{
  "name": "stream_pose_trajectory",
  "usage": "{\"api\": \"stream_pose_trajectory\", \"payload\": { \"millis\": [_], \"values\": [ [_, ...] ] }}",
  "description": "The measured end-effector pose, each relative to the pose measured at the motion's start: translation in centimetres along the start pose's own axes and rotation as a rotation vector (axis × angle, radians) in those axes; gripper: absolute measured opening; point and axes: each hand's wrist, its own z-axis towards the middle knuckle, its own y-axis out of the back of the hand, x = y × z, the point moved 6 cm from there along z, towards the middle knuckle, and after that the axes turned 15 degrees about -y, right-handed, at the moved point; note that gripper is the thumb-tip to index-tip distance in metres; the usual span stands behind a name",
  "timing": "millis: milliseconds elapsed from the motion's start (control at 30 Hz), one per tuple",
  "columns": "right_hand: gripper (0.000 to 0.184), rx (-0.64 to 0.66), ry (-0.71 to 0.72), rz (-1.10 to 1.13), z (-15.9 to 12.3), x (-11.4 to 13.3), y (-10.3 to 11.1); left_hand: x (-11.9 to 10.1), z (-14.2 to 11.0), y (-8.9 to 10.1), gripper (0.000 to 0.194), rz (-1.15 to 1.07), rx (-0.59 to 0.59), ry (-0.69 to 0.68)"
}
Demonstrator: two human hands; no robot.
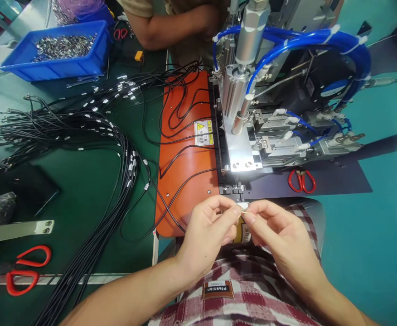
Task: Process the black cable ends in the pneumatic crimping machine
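My left hand (208, 233) and my right hand (276, 231) meet just below the front of a metal press machine (242, 145). Both pinch a small white connector piece (243, 206) between thumb and fingertips. A black wire (171, 203) runs across the orange machine cover (185, 149) toward my left hand. A slotted fixture (234, 188) sits on the machine's edge right above my fingers. Under my hands lies my checked shirt.
A big bundle of black wires with metal ends (83, 131) spreads over the green mat. Red scissors (26, 269) lie front left, another red pair (301, 181) by the machine. A blue bin of metal parts (60, 50) stands far left. Another person's arm (171, 27) rests beyond the machine.
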Motion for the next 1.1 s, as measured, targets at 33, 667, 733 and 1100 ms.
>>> {"api": "stream_pose_trajectory", "payload": {
  "millis": [33,667,733,1100],
  "values": [
    [0.02,0.0,0.001,-0.001,0.01,0.01,0.03,0.0,0.01,0.01,0.016,0.003,-0.001,-0.001],
    [0.02,-0.006,0.019,-0.005,0.08,-0.07,0.35,0.29,-0.09,0.14,0.017,0.064,0.026,-0.049],
    [0.02,-0.016,0.025,-0.008,0.16,0.04,0.34,0.32,-0.14,0.14,0.018,0.068,0.031,-0.051],
    [0.02,-0.081,0.106,-0.073,-0.33,0.61,0.35,0.48,-0.27,0.01,0.016,0.053,0.05,-0.032]
  ]
}}
